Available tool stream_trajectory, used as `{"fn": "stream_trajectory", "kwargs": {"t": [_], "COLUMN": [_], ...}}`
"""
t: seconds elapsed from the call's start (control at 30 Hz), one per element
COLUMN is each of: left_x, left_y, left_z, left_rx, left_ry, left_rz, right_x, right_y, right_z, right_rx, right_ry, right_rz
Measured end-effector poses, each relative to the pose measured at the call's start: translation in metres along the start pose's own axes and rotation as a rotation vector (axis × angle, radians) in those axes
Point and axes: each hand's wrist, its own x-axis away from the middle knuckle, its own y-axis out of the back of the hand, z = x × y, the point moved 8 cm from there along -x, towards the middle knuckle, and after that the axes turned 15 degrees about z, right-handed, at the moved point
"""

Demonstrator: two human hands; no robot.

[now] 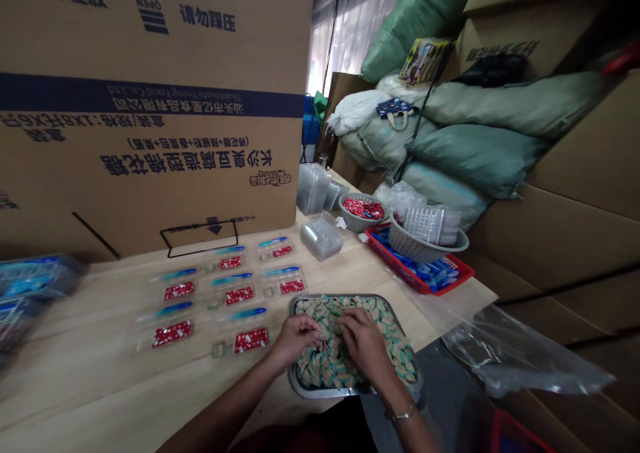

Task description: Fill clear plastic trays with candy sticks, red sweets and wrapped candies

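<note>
Your L hand is over the tray, grip pinched on a small pkt; R hand is over the tray too, can't tell its grip. Green-tan pkts fill the tray; clear packs w/ red sachets sit left of it on the bench.

Pale wood-grain tabletop bearing a metal tray. Left of that tray, seven clear plastic trays in rows; beyond and left, a large cardboard carton; beyond, clear containers; beyond and right, a red basket.
</note>
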Motion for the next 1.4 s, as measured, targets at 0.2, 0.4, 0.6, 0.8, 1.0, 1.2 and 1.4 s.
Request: {"fn": "stream_trajectory", "kwargs": {"t": [0.2, 0.4, 0.6, 0.8, 1.0, 1.2, 1.4], "left_x": [0.005, 0.017, 0.019, 0.028, 0.032, 0.031, 0.033], "left_y": [-0.023, -0.01, -0.014, -0.018, -0.001, 0.003, 0.006], "left_z": [0.01, 0.025, 0.013, 0.007, 0.013, 0.018, 0.015], "left_rx": [0.357, 0.58, 0.584, 0.621, 0.513, 0.531, 0.47], "left_ry": [0.029, 0.103, 0.069, -0.015, -0.018, 0.058, 0.043], "left_rz": [0.031, -0.155, -0.169, -0.186, -0.262, -0.27, -0.283], "right_x": [0.006, 0.014, 0.002, 0.013, 0.01, -0.023, -0.041], "right_y": [-0.034, -0.025, -0.045, -0.047, -0.044, -0.021, -0.02], "right_z": [-0.009, -0.028, -0.012, 0.001, 0.015, -0.014, -0.007], "right_rx": [-0.515, -0.628, -0.834, -0.716, -0.46, 0.088, 0.076], "right_ry": [-0.052, -0.137, -0.125, -0.169, -0.062, -0.178, -0.05], "right_rz": [0.08, -0.091, -0.101, -0.32, -0.121, 0.052, 0.212]}}
